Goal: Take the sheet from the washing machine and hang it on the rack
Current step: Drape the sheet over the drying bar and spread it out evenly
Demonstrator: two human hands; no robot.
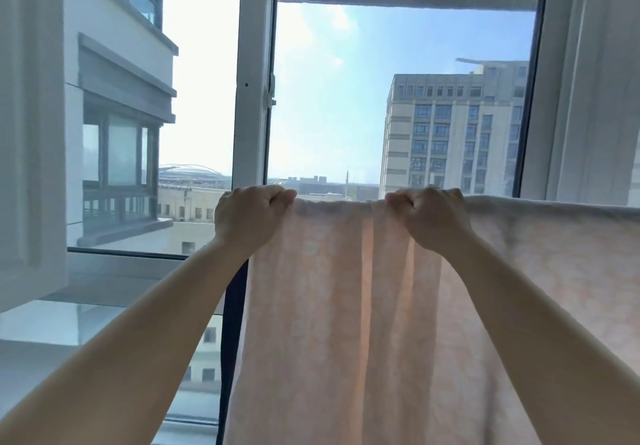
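Sheet: pale pink, hangs lower centre to lower right of frame, top edge level at mid height, in front of window. Left hand fingers curled, grips top edge near left corner. Right hand curled round same edge, centre right. Rack bar not visible; likely under top fold, cannot confirm. Advice: slide hands apart along edge, flatten bunched pleats between them, keep edge level, even drop both sides. Containers: none in view; washing machine out of frame.
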